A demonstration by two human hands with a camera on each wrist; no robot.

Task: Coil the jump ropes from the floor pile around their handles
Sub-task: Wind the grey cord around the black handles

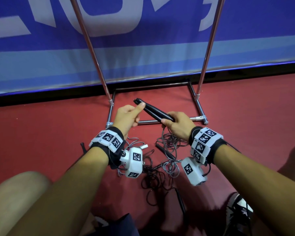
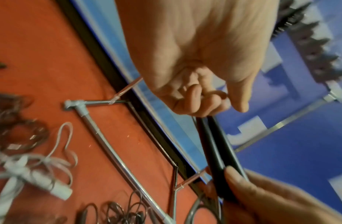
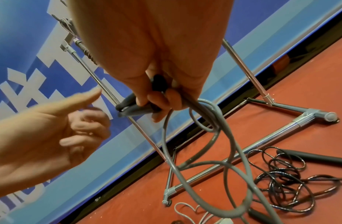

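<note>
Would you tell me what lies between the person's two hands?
The pair of black handles bridges them: the right hand grips one end, while the left hand meets the other with its thumb. The head view shows it best.

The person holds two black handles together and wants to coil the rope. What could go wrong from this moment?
1. The grey rope hangs from the right hand in loose loops, which may knot as it is wound.
2. It drops towards the pile of other ropes on the floor, so it may drag those along.
3. The left hand touches the black handles only at their far end; they might slip apart.
</note>
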